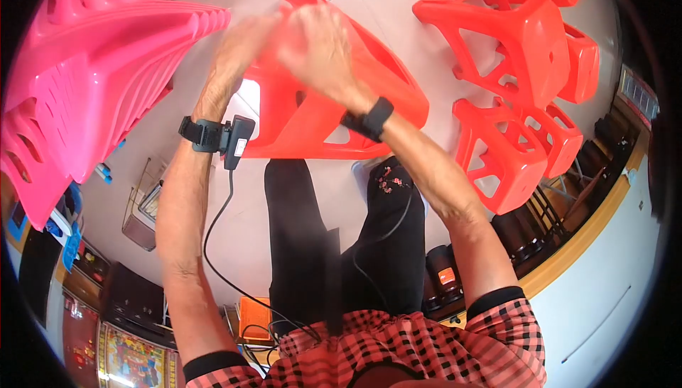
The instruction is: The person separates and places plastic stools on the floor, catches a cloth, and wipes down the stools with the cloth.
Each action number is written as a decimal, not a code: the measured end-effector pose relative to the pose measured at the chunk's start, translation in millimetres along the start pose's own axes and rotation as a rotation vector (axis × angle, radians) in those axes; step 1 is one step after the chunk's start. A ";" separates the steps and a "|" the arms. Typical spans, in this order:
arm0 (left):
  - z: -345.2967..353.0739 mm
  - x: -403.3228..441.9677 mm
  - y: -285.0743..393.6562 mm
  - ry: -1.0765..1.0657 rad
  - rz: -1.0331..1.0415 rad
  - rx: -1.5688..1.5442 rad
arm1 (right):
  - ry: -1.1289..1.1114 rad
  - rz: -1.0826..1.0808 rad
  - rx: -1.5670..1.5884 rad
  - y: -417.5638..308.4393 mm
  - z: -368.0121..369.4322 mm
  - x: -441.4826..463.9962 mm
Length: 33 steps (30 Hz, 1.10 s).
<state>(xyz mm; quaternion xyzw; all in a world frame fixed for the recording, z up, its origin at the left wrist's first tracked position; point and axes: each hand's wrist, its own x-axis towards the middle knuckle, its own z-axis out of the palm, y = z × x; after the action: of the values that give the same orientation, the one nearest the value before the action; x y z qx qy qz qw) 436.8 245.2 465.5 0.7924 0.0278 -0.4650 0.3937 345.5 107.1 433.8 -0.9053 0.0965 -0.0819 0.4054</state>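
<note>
A red plastic stool (369, 68) is tipped over on the floor before me, its legs and cut-outs partly in view. Over its upper left part are both my hands, smeared by motion. My left hand (249, 36) is by the stool's left edge, wrist strapped with a black band and a small cabled device. Close beside it, my right hand (316, 47) shows its back, above the stool; a black band circles that wrist too. The fingers are too blurred to show whether either hand grips the stool.
Stacked pink plastic chairs (106, 54) stand at the left. Several red stools (526, 40) are at the right, near a wood-edged counter (590, 225) with dark containers. A black cable (213, 225) hangs along my left arm. An orange basket (254, 317) is near my legs.
</note>
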 end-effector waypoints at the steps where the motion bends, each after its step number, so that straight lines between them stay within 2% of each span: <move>1: 12.1 -4.4 2.4 -0.099 0.058 -0.191 | -0.031 0.038 0.021 -12.4 -13.2 -13.4; 2: 23.5 -9.4 1.2 -0.097 0.027 -0.276 | -0.061 0.076 0.043 -20.5 -24.5 -24.7; 5: 47.9 -48.0 7.2 -0.132 -0.095 -0.560 | -0.092 0.016 0.299 -17.5 -58.1 -55.3; 8: 67.9 -72.1 7.4 -0.327 -0.296 -0.540 | -0.118 -0.286 0.201 -8.6 -96.1 -78.5; 11: 102.1 -95.5 -5.0 -0.439 -0.392 -0.628 | -0.109 -0.349 0.235 -0.2 -122.1 -112.1; 14: 124.8 -127.1 17.5 -0.485 -0.358 -0.563 | -0.079 -0.280 0.199 -1.4 -140.6 -152.5; 15: 130.8 -135.7 27.4 -0.456 -0.299 -0.407 | -0.074 -0.223 0.190 -5.8 -148.1 -164.1; 18: 157.3 -153.1 21.1 -0.464 -0.239 -0.443 | -0.010 -0.100 0.192 -12.4 -157.9 -196.6; 19: 167.8 -156.7 21.8 -0.404 -0.203 -0.435 | 0.018 -0.074 0.200 -12.8 -156.9 -207.3; 20: 170.6 -160.6 24.1 -0.422 -0.246 -0.372 | 0.048 -0.046 0.208 -12.5 -156.2 -216.1; 25: 181.1 -175.2 38.6 -0.524 -0.386 -0.096 | 0.091 -0.114 0.309 0.5 -156.2 -245.3; 28: 195.3 -187.1 51.5 -0.515 -0.265 -0.024 | 0.139 -0.159 0.305 10.4 -162.5 -256.6; 31: 207.6 -194.0 43.2 -0.443 -0.280 -0.113 | 0.149 -0.186 0.353 19.0 -169.4 -267.5; 33: 210.5 -201.4 54.5 -0.349 -0.319 0.068 | 0.158 -0.176 0.347 19.8 -168.6 -277.2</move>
<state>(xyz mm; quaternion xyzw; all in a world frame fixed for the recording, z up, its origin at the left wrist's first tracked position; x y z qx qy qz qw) 194.6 135.9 596.7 0.6983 0.0685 -0.6522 0.2870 36.9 39.9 510.4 -0.8176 0.0329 -0.2034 0.5377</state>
